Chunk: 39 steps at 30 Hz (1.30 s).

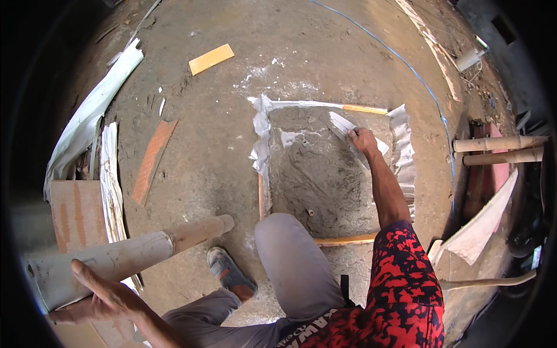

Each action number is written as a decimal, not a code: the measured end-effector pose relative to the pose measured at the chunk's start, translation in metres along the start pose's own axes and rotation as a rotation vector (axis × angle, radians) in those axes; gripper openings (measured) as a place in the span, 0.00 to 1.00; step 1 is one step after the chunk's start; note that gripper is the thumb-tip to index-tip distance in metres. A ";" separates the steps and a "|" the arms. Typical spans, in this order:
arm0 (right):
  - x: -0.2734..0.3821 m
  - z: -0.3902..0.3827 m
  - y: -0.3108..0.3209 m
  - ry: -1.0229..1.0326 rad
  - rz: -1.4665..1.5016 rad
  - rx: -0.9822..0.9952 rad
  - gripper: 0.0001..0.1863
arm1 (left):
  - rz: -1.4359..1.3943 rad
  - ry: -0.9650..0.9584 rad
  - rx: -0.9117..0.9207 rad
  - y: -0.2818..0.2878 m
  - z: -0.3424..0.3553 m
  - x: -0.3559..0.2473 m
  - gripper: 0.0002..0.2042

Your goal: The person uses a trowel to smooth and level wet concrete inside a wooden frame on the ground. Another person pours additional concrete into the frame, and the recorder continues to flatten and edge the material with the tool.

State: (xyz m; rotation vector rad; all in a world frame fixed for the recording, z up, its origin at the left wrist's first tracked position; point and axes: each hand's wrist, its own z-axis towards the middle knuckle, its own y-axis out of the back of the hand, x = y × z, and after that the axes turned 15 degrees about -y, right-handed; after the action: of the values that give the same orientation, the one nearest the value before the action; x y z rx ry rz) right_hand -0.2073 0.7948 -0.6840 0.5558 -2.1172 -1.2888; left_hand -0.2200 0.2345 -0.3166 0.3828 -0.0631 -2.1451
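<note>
My right hand (363, 140) grips a flat, whitish strip (343, 123), tilted over the far right of a patch of wet grey mortar (325, 174). Its fingers are closed on the strip's upper side. Around the mortar runs a rectangular frame of thin edging, with crumpled whitish sheet (262, 133) on the left and a corrugated whitish sheet (401, 156) on the right. At the lower left, my left hand (107, 298) holds a long grey pipe (127, 255), thumb on top and fingers beneath. The pipe slants up toward my knee, its far part smeared brown.
On the floor lie a yellow board (211, 59), an orange-brown strip (154, 162) and long white sheets (96, 116). A blue cord (406, 64) curves along the right. Beyond it are bamboo poles (499, 144) and a wooden handle (490, 282). My sandalled foot (229, 271) is beside the pipe.
</note>
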 end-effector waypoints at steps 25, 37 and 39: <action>0.018 -0.063 -0.002 0.011 0.130 -0.206 0.20 | 0.042 -0.045 -0.018 0.000 0.001 0.004 0.38; -0.069 0.014 0.064 -0.154 -0.239 -0.153 0.24 | 0.108 -0.036 0.013 0.001 -0.003 0.007 0.43; -0.041 -0.011 0.072 -0.075 -0.218 -0.117 0.24 | 0.109 -0.025 -0.008 0.004 0.002 0.007 0.44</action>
State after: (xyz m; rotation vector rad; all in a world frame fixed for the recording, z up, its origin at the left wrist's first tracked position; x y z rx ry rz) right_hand -0.1723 0.8452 -0.6263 0.7128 -2.0694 -1.5656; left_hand -0.2209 0.2260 -0.3154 0.3406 -0.0879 -2.0415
